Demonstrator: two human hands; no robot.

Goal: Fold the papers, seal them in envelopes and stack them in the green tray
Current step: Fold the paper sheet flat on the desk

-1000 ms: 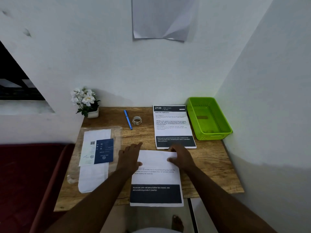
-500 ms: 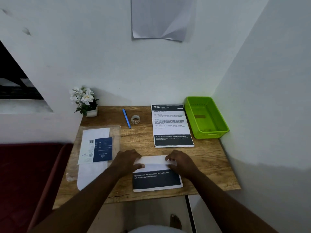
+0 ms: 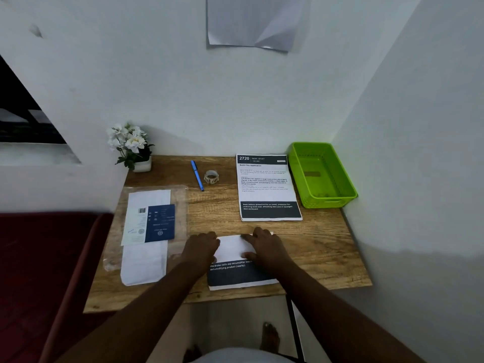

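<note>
Your left hand [image 3: 203,248] and right hand [image 3: 264,247] press flat, fingers spread, on the folded paper [image 3: 235,260] at lower centre of the tabletop [image 3: 327,247], hiding its side edges. The green tray [image 3: 323,175] sits at right; the paper's small print is unreadable.

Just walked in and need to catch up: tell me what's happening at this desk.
A person is folding a white printed sheet with a dark band at the near edge of the wooden desk, left hand and right hand pressing its folded-over top flat. Another printed sheet lies unfolded behind. The green plastic tray holds no envelopes yet.
</note>
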